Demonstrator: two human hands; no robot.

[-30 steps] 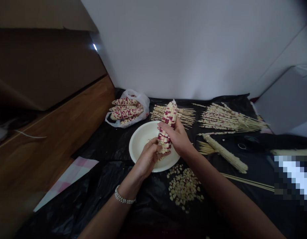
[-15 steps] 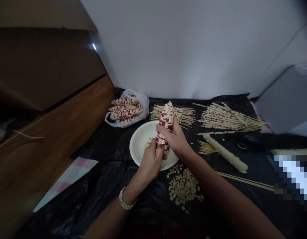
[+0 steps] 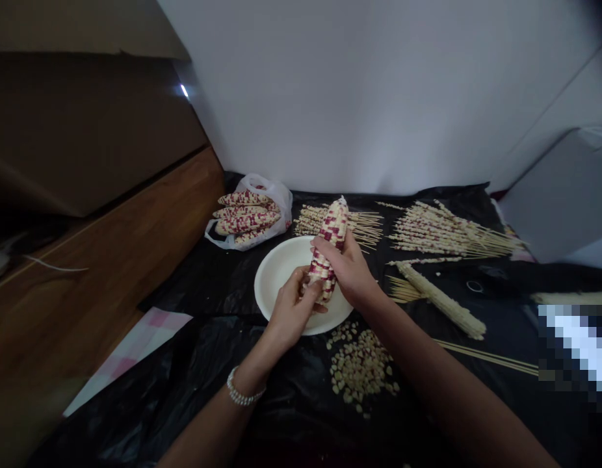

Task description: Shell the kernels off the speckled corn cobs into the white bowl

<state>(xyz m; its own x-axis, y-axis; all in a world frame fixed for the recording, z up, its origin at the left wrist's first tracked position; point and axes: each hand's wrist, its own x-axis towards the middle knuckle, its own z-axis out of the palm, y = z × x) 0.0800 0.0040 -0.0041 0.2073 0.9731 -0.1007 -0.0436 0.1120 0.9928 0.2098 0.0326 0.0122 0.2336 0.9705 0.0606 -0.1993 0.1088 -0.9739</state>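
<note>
A cream and dark red corn cob [image 3: 334,224] is held tilted over the white bowl [image 3: 269,286]. My right hand [image 3: 352,270] wraps round its middle, thumb across the kernels. At the cob's lower end, my left hand [image 3: 294,309] grips it with thumb and fingers; a beaded bracelet is on that wrist. Loose kernels [image 3: 362,367] lie in a pile on the black plastic sheet [image 3: 203,383], just in front of the bowl. Whether kernels lie under my hands in the bowl is hidden.
More cobs [image 3: 247,221] lie in a white plastic bag [image 3: 284,195] at the back left. Skewers with kernels [image 3: 428,231] lie at the back right, near a bare cob [image 3: 444,302] and plain skewers [image 3: 486,356]. A cardboard box [image 3: 86,130] stands at the left.
The cob has tilted a little more to the right. My left hand has shifted slightly down and left, its thumb now on the cob's lower end.
</note>
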